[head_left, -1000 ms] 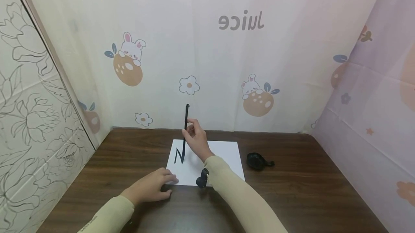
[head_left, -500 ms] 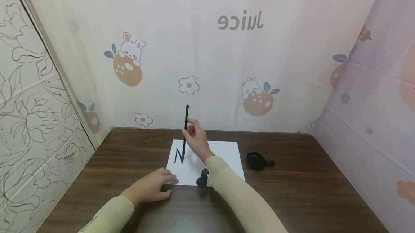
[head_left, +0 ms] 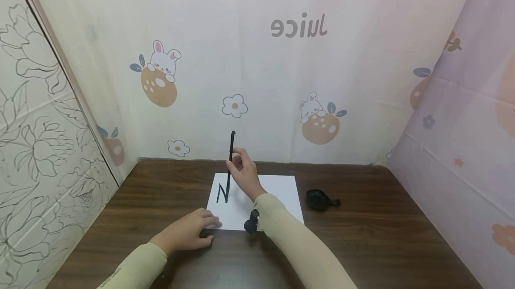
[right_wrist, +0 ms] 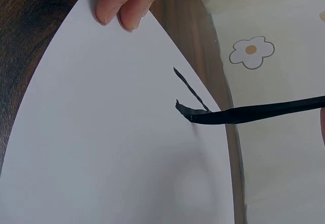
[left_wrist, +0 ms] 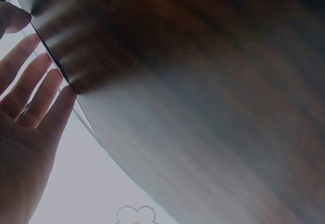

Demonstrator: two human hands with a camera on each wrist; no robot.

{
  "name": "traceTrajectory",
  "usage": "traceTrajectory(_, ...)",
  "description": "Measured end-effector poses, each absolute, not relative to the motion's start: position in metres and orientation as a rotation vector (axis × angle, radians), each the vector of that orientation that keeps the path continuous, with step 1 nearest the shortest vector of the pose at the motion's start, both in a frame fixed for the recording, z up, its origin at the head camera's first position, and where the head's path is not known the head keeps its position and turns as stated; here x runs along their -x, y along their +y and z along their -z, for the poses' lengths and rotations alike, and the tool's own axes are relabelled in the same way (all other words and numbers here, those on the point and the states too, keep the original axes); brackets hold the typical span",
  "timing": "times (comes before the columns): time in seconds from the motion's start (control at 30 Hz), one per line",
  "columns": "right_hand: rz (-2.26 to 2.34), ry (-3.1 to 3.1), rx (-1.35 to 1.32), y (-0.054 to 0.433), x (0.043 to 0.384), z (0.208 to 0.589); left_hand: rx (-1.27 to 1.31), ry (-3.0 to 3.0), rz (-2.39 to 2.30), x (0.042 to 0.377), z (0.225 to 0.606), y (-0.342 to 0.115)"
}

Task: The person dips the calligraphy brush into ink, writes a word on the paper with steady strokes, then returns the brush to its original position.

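Observation:
My right hand (head_left: pixel 243 173) pinches a black writing brush (head_left: pixel 230 152) near mid-handle and holds it almost upright over a sheet of white paper (head_left: pixel 277 199). In the right wrist view the bristles (right_wrist: pixel 190 113) bend against the paper at a dark stroke. A black N-shaped mark (head_left: pixel 220 194) stands on the sheet's left part, with the brush over its right-hand stroke. My left hand (head_left: pixel 187 231) lies with fingers spread at the sheet's lower left corner; its fingertips (left_wrist: pixel 68 92) rest at the edge in the left wrist view.
A small black dish with a short handle (head_left: pixel 318 200) sits to the right of the paper. Everything lies on a dark wood table (head_left: pixel 362 231). A printed curtain (head_left: pixel 257 65) hangs behind the table's far edge, with patterned sheets on both sides.
The brush has shifted very slightly along the right-hand stroke, and the stroke's lower end now shows below the bristles. My left hand has kept its place.

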State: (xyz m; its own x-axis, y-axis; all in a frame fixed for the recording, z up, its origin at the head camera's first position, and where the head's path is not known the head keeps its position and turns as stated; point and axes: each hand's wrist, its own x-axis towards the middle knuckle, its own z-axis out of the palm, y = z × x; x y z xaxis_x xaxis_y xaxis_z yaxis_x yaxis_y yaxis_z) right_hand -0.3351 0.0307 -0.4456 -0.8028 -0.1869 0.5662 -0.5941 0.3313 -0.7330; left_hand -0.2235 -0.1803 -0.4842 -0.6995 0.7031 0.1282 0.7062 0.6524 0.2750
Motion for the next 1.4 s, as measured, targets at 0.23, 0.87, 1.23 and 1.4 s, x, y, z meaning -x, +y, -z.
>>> traceTrajectory(0.23, -1.485, -2.247, -0.667, 0.0304, 0.3340, 0.4462, 1.233, -2.810, 0.481, 0.2222, 0.4845, -0.1807)
traceTrajectory(0.87, -1.465, -2.226, -0.655, 0.0298, 0.3359, 0.4499, 1.240, -2.805, 0.485, 0.2227, 0.4843, -0.1806)
traceTrajectory(1.23, -1.470, -2.235, -0.628, 0.0298, 0.3358, 0.4501, 1.227, -2.815, 0.486, 0.2222, 0.4836, -0.1812)
traceTrajectory(1.4, -1.484, -2.230, -0.623, 0.0293, 0.3370, 0.4510, 1.212, -2.832, 0.490, 0.2223, 0.4837, -0.1811)
